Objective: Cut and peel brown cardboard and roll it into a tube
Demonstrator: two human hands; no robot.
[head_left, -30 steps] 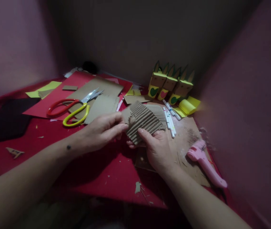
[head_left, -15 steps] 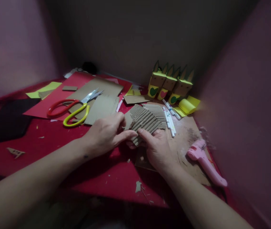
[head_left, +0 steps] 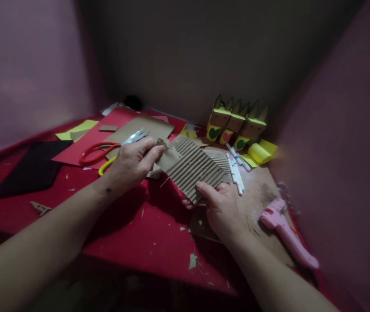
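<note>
A piece of corrugated cardboard [head_left: 194, 167] with its ridges bared is held above the red table between my hands. My right hand [head_left: 220, 208] grips its lower right part, thumb on top and fingers underneath. At the upper left, my left hand [head_left: 137, 160] pinches a torn paper layer [head_left: 167, 158] that is partly peeled off the ridges. Behind the held piece lies a second ridged cardboard sheet [head_left: 220, 159]. Scissors [head_left: 106, 151] with one red and one yellow handle rest beyond my left hand, which covers part of them.
On the right, a pink glue gun [head_left: 287, 232] lies on a cardboard board [head_left: 253, 208] beside several white markers [head_left: 235, 173]. Cardboard figures [head_left: 237, 123] stand at the back. Red paper [head_left: 74, 154] and a black flat object [head_left: 33, 167] lie left. Scraps [head_left: 193, 261] dot the cloth.
My left hand has pulled up and left, peeling the paper layer back, and more of the ridges show. My right hand keeps its hold. The view has shifted slightly.
</note>
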